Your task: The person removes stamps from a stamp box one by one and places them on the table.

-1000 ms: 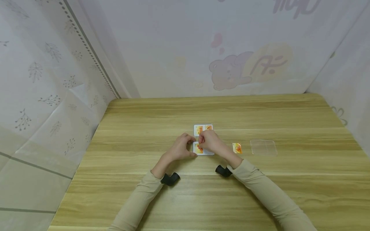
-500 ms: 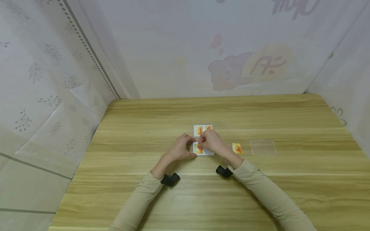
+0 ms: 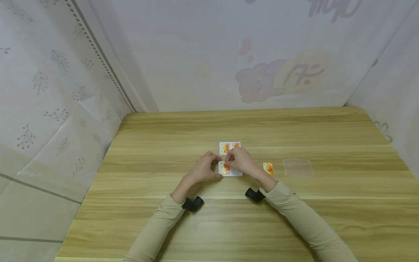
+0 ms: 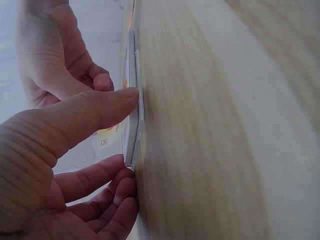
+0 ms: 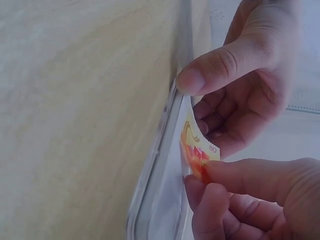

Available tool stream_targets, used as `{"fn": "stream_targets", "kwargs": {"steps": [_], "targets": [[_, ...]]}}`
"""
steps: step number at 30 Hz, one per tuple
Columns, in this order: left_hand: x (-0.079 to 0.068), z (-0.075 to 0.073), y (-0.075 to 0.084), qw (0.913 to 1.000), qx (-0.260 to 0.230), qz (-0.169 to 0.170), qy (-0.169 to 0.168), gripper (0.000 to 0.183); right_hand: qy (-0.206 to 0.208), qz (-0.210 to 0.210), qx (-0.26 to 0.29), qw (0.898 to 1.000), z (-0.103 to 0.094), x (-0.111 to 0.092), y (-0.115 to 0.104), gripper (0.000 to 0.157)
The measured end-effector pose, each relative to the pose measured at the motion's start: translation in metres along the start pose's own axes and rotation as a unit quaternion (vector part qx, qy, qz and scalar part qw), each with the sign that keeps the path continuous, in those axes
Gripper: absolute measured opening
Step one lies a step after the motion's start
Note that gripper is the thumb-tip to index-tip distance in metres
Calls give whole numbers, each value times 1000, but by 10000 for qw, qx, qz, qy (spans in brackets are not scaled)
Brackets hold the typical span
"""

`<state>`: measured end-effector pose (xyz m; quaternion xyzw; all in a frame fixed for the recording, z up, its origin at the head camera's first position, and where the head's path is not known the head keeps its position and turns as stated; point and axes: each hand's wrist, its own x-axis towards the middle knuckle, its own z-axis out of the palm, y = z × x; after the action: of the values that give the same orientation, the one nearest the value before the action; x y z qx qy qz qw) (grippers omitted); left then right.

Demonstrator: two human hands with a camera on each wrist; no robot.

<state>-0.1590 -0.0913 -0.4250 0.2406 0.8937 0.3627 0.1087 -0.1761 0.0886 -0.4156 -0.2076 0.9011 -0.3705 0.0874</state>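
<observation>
A flat white slab in a clear plastic case [image 3: 235,174] lies on the table between my hands. My left hand [image 3: 205,169] holds its left end, with the thumb [image 4: 117,105] on the near edge and the fingers at the far side. A postage stamp [image 5: 194,142] with a perforated edge and the number 80 bends up off the white surface. My right hand [image 3: 240,160] pinches one edge of this stamp between thumb and forefinger. Just beyond stands a second flat case [image 3: 230,148] with two orange stamps on it, partly hidden by my right hand.
One loose yellow and red stamp [image 3: 268,168] lies right of my right hand. Farther right is a clear plastic lid [image 3: 298,167]. Black wrist-worn devices [image 3: 193,203] sit at both cuffs. Patterned white sheets enclose the wooden table [image 3: 209,233] at the back and sides.
Almost nothing differs. My right wrist has shifted very slightly to the right, while the fingers keep their pinch on the stamp. The left hand stays put.
</observation>
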Motion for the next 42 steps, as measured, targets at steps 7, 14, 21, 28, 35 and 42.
{"fn": "stream_targets", "kwargs": {"steps": [7, 14, 21, 28, 35, 42], "targets": [[0, 1, 0, 10000, -22, -21, 24, 49, -191, 102, 361, 9991, 0, 1, 9, 8], [1, 1, -1, 10000, -37, -34, 42, 48, -307, 290, 665, 9969, -5, -2, 12, 9], [3, 1, -2, 9999, 19, -107, -8, 48, -227, 329, 697, 9968, -11, -7, 13, 9], [2, 1, -1, 10000, 43, -84, -3, 49, -152, 373, 626, 9972, -15, -10, 17, 9], [1, 0, 0, 9999, 35, -99, -11, 49, -152, 564, 582, 9966, -21, -14, 20, 9], [3, 2, -2, 9999, 77, -71, 15, 49, -16, 636, 484, 9968, -27, -20, 24, 9]]}}
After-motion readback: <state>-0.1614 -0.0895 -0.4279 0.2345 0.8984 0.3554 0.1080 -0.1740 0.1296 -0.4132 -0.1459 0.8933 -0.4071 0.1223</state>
